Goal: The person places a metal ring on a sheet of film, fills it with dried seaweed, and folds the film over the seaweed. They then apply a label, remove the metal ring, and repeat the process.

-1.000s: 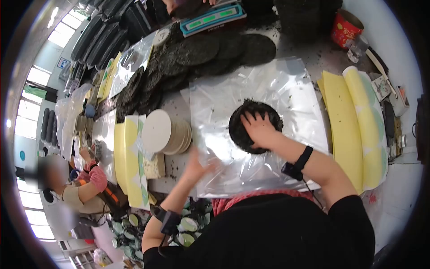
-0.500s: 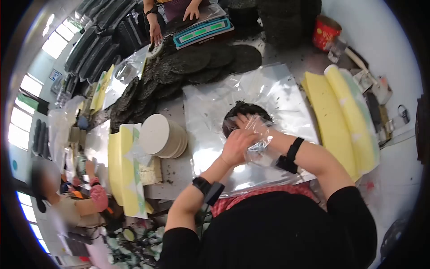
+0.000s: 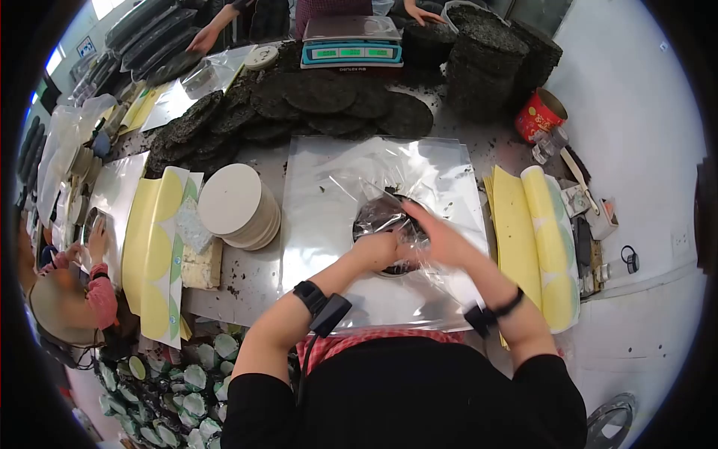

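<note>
Clear plastic film (image 3: pixel 378 217) is gathered over a round dark disc of dried, leafy-looking material, seen between and above my hands. The disc lies on a stack of shiny transparent sheets (image 3: pixel 314 247); a rim around it shows in part. My left hand (image 3: pixel 378 251) is closed on the film at the disc's near side. Over the right side is my right hand (image 3: pixel 443 241), slightly blurred, fingers stretched out across the film. Dark crumbs lie near the disc's far edge.
Left stand round pale discs (image 3: pixel 239 202) in a stack and yellow printed sheets (image 3: pixel 153 247); more yellow sheets (image 3: pixel 516 224) lie right. Dark discs (image 3: pixel 321 97) overlap behind, before a scale (image 3: pixel 351 52). A red can (image 3: pixel 540 116) stands back right. Co-workers' hands work behind and left.
My right hand has drawn out from the disc and now lies over the film. Film now covers more of the disc. The view has shifted; a co-worker's hands have moved off the scale.
</note>
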Demonstrator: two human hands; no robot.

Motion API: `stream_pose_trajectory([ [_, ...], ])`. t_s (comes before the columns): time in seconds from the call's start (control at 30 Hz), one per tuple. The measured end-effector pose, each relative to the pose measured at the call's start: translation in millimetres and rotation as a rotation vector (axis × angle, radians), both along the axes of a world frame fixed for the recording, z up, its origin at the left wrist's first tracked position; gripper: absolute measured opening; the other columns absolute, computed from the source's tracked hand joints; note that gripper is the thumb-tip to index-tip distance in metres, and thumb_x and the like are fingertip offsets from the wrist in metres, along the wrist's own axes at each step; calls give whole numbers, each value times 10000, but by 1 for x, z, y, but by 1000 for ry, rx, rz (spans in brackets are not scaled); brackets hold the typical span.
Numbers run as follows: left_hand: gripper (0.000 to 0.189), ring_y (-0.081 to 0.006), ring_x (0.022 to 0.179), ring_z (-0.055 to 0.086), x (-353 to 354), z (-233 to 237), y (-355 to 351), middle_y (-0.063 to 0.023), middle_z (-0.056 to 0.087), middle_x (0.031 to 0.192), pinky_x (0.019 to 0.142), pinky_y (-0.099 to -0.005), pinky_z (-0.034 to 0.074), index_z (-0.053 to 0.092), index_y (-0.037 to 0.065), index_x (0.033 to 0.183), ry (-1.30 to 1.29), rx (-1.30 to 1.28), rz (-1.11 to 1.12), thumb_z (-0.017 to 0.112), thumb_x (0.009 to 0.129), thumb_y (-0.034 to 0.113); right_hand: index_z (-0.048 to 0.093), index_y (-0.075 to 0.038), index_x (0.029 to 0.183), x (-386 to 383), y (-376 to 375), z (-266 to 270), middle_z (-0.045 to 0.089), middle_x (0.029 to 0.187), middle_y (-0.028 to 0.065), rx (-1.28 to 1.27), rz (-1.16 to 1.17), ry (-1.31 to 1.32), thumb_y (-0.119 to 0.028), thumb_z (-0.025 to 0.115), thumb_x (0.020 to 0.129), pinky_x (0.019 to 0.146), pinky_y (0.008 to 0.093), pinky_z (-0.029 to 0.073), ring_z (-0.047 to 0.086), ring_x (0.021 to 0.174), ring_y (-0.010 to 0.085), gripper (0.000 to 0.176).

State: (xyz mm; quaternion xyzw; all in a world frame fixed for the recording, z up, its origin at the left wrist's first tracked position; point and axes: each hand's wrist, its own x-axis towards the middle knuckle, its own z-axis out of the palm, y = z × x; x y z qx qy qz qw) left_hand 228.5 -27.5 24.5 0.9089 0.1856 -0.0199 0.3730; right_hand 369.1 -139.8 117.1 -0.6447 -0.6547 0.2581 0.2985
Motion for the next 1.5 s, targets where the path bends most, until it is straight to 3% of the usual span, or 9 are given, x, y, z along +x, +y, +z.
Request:
stream_pose_trajectory([
  [0.2, 789, -376, 918, 629, 11, 22, 8, -228, 654, 1003, 835, -413, 485, 177, 102, 1507, 162, -17, -169, 539, 842, 325, 657, -107, 1109, 54, -86, 35, 616, 702, 43, 162, -215, -682, -98, 669, 764, 845, 423, 465, 610, 736, 226, 346],
  [0.37, 746, -372, 1011, 609, 10, 10, 0, -246, 568, 1202, 880, -415, 473, 203, 139, 1507, 88, 79, -155, 497, 869, 391, 675, -65, 1028, -20, -87, 108, 658, 934, 139, 170, 202, 257, -163, 745, 723, 883, 421, 468, 617, 932, 306, 328],
  [0.47, 704, -396, 1023, 600, 11, 17, 5, -263, 542, 1223, 913, -430, 460, 212, 209, 1511, 115, 46, -212, 478, 889, 405, 599, -34, 1177, 7, -86, -25, 660, 1033, 142, -335, 186, -391, -248, 753, 743, 938, 427, 452, 605, 1036, 295, 507],
  [0.57, 741, -393, 1009, 605, 20, 20, 5, -273, 549, 1203, 910, -422, 465, 171, 218, 1520, 156, 85, -278, 500, 873, 366, 499, -2, 1282, 39, -57, -44, 623, 1109, 109, 79, -100, 89, -234, 806, 701, 1018, 417, 408, 570, 1099, 233, 697],
  [0.83, 345, -344, 915, 631, -19, 38, -6, -190, 641, 992, 800, -439, 496, 584, 13, 1051, 18, 106, -147, 617, 821, 268, 590, -25, 993, -9, 20, -93, 576, 979, 128, 121, -81, -175, -52, 616, 688, 799, 413, 479, 551, 922, 320, 307],
  [1.07, 740, -321, 974, 578, -39, 33, 19, -158, 580, 1082, 842, -408, 476, 411, -26, 1345, -656, 345, 422, 744, 690, 64, 632, -2, 926, -15, 64, -82, 648, 1000, 159, -495, 116, -480, -195, 690, 630, 754, 421, 543, 629, 957, 342, 358],
  [1.2, 814, -305, 1006, 542, -7, 9, 9, -149, 526, 1119, 905, -360, 445, 355, -3, 1410, -644, -61, 662, 700, 672, -29, 606, 16, 1102, 9, 31, -83, 600, 1136, 214, 266, 247, -188, -248, 709, 697, 966, 408, 449, 545, 1136, 350, 495],
  [1.37, 818, -356, 1088, 528, -10, 4, 18, -204, 506, 1201, 940, -378, 444, 374, 61, 1414, -724, 257, 408, 648, 657, -79, 212, 17, 1464, 38, 45, -112, 383, 1438, 155, 435, -697, 1180, -232, 725, 798, 1125, 361, 242, 335, 1355, 232, 877],
  [1.5, 837, -385, 1183, 495, -5, 20, 17, -232, 474, 1316, 977, -410, 424, 381, 58, 1401, -799, -328, 440, 717, 636, 10, 354, -28, 1388, -5, 38, -82, 416, 1401, 173, 417, -239, 482, -363, 882, 584, 1135, 397, 235, 369, 1333, 310, 1018],
])
